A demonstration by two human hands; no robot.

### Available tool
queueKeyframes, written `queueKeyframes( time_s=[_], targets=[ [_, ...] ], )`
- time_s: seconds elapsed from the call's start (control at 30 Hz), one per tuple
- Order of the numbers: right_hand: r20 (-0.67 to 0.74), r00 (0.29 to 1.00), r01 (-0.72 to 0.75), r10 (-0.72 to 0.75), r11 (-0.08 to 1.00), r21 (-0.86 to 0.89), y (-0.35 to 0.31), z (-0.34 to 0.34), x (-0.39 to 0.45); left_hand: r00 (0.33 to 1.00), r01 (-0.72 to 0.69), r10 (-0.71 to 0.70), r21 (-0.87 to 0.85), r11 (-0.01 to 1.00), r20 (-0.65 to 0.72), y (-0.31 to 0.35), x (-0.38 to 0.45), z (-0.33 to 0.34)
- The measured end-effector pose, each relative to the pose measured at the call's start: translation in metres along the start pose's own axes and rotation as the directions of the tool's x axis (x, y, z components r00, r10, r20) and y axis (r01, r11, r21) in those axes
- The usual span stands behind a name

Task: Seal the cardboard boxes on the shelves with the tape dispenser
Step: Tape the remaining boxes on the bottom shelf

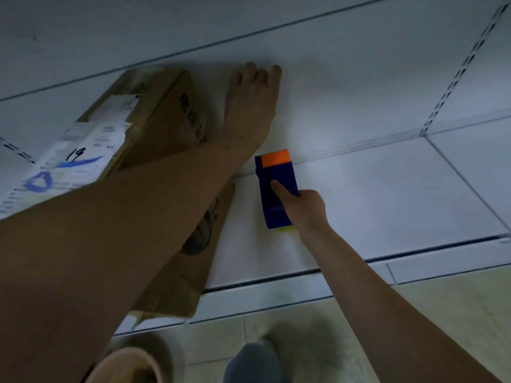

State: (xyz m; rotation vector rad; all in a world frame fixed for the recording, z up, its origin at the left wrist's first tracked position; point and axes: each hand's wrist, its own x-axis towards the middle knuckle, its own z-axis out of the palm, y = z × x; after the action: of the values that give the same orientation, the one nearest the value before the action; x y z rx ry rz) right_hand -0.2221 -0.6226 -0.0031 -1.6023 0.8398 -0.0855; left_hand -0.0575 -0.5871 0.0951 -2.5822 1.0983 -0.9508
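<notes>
Right hand (pixel 304 208) has its grip wrapped round the blue tape dispenser (pixel 276 192), pointer finger flat on top. It looks light, hard and easy to hold. Left hand (pixel 250 106) lies spread out, flat on the shelf (pixel 387 189), just beside a stiff cardboard box (pixel 154 117). Lots of open shelf lies right of the grip.

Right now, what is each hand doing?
Left hand: open, fingers straight, reaching past the cardboard box.
Right hand: gripping the tape dispenser.
</notes>
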Motion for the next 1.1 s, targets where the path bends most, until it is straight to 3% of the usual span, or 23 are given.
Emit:
queueKeyframes(
  time_s=[0.4, 0.53, 0.67, 0.77, 0.87, 1.0, 1.1],
  targets=[
    [0.013, 0.999, 0.041, -0.041, 0.999, -0.022, -0.008, -0.004, 0.037, 0.962, 0.063, -0.008, 0.195, 0.979, -0.274, 0.001, -0.009, 0.039],
    [0.043, 0.998, 0.054, -0.053, 0.998, -0.021, -0.009, -0.009, 0.041, 0.927, 0.197, -0.177, 0.028, 0.980, -0.330, -0.002, 0.010, 0.016],
    [0.065, 0.997, 0.041, -0.040, 0.999, -0.024, -0.007, -0.008, 0.048, 0.876, 0.093, -0.176, -0.201, 0.975, -0.449, 0.006, 0.004, 0.004],
    [0.056, 0.998, 0.024, -0.020, 0.997, -0.071, -0.005, -0.006, 0.054, 0.975, -0.107, 0.033, -0.330, 0.938, -0.221, 0.019, -0.029, 0.015],
    [0.048, 0.999, 0.023, -0.018, 0.994, -0.106, -0.003, -0.008, 0.058, 0.963, -0.241, 0.265, -0.271, 0.932, 0.052, 0.014, -0.055, 0.042],
    [0.044, 0.997, 0.070, -0.065, 0.991, -0.114, 0.003, -0.011, 0.062, 0.929, -0.320, 0.305, 0.039, 0.947, 0.208, 0.007, -0.062, 0.064],
    [0.017, 0.993, 0.120, -0.119, 0.984, -0.130, 0.004, -0.011, 0.058, 0.953, -0.259, 0.244, 0.060, 0.964, 0.179, 0.014, -0.062, 0.066]
  ],
)
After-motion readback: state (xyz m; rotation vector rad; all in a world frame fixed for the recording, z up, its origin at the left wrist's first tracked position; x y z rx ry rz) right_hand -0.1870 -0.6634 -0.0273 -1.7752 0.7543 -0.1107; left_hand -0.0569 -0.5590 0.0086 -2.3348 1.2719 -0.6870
